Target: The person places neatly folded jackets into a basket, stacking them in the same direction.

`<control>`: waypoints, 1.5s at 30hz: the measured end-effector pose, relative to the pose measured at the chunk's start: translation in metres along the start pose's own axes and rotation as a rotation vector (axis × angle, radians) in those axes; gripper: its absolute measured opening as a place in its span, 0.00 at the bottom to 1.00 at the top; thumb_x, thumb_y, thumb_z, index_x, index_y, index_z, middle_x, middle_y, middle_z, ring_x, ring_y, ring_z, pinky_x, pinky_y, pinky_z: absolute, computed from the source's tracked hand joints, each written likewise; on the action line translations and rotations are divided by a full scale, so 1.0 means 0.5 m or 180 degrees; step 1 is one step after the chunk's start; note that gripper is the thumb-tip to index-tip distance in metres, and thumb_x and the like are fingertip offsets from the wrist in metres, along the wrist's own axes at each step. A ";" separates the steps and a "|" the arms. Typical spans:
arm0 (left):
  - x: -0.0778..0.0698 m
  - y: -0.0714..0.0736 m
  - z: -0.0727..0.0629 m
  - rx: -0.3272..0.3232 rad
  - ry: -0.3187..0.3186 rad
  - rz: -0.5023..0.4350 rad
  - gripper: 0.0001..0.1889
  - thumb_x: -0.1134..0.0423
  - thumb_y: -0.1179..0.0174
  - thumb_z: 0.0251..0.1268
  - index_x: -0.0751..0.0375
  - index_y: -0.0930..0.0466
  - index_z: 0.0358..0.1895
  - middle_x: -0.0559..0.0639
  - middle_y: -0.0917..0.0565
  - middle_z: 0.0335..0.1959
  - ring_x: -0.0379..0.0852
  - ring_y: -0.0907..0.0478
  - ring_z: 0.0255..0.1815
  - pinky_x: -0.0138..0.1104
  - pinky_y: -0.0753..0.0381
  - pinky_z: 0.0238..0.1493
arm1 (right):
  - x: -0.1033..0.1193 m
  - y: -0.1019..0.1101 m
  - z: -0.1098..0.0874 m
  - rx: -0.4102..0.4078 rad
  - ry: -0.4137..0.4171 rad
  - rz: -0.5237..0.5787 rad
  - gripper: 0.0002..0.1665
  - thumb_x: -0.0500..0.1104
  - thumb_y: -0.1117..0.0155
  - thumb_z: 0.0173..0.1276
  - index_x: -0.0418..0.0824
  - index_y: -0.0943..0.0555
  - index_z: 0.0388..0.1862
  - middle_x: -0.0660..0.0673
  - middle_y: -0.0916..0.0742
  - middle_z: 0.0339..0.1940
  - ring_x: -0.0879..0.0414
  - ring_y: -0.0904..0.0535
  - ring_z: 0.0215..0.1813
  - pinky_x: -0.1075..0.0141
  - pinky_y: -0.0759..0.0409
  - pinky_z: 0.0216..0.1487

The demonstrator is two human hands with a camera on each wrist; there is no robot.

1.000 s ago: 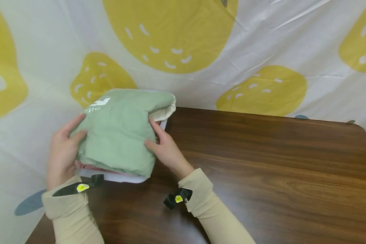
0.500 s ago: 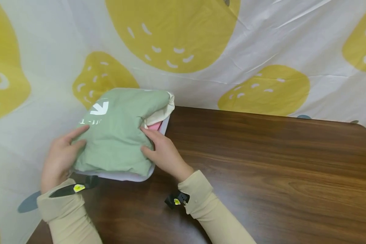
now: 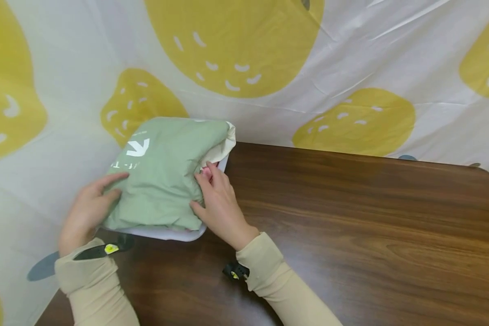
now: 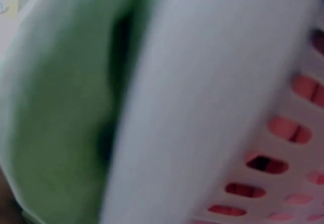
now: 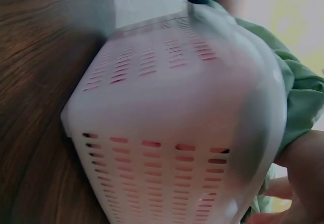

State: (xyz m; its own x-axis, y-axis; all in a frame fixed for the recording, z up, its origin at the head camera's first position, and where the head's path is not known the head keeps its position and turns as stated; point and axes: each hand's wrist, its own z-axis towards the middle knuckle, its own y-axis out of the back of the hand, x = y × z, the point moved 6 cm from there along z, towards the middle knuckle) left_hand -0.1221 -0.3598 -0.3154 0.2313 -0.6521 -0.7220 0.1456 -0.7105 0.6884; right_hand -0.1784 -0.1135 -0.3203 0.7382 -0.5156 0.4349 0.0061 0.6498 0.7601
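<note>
A folded green garment point(image 3: 159, 181) with white print and a cream inner edge lies heaped over a white plastic basket point(image 3: 179, 234). My left hand point(image 3: 87, 206) rests on the garment's left side, its index finger and thumb extended over the cloth; its other fingers are hidden. At the right side, my right hand point(image 3: 220, 203) has its fingers bent into the cloth's edge, thumb lower down, gripping the fold. Beside those fingertips a bit of pink cloth point(image 3: 207, 172) shows under the garment. Through the slots of the basket wall point(image 5: 157, 168), pink contents show in the right wrist view.
The basket stands on a dark wood table point(image 3: 371, 226), at its back left. A white curtain point(image 3: 261, 117) with yellow lemon-like shapes hangs right behind and to the left. Each wrist wears a black strap point(image 3: 236, 270).
The garment's front edge has drawn back and its white print has turned into fuller view. My right fingers have gone from lying on the edge to bending in at the pink cloth.
</note>
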 end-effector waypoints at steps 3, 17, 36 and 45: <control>0.001 -0.001 0.003 -0.0029 -0.0014 0.0006 0.22 0.56 0.59 0.69 0.48 0.40 0.66 0.55 0.45 0.67 0.54 0.47 0.60 0.52 0.47 0.56 | -0.001 -0.007 0.001 0.0081 0.0039 -0.0136 0.41 0.49 0.37 0.57 0.43 0.41 0.68 0.39 0.48 0.70 0.45 0.51 0.68 0.49 0.45 0.61; 0.009 0.003 0.011 -0.0335 -0.0007 -0.0141 0.27 0.60 0.55 0.67 0.43 0.48 0.68 0.56 0.49 0.69 0.59 0.55 0.67 0.57 0.55 0.60 | -0.012 -0.031 -0.007 0.0468 0.0084 -0.0077 0.32 0.51 0.48 0.65 0.41 0.38 0.66 0.44 0.36 0.67 0.52 0.48 0.69 0.52 0.45 0.63; 0.013 -0.004 0.012 -0.0039 0.0080 0.0230 0.26 0.55 0.61 0.69 0.50 0.50 0.69 0.63 0.50 0.68 0.65 0.57 0.66 0.58 0.55 0.59 | -0.013 -0.040 -0.014 0.0837 0.0079 -0.0561 0.26 0.50 0.59 0.67 0.48 0.34 0.64 0.50 0.36 0.67 0.55 0.52 0.69 0.52 0.48 0.63; 0.014 -0.001 0.021 0.0011 0.0127 0.0475 0.32 0.41 0.65 0.65 0.51 0.50 0.69 0.66 0.48 0.66 0.69 0.55 0.64 0.60 0.53 0.57 | -0.010 -0.041 -0.009 0.0819 0.0089 -0.0542 0.26 0.51 0.58 0.67 0.47 0.32 0.63 0.51 0.36 0.67 0.56 0.53 0.70 0.50 0.50 0.63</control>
State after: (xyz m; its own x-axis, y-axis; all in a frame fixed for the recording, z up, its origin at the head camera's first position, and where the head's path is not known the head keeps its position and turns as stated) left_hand -0.1305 -0.3668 -0.3218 0.2881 -0.7395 -0.6084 0.1036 -0.6075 0.7875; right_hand -0.1794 -0.1217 -0.3402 0.7595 -0.5871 0.2800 -0.0371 0.3908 0.9197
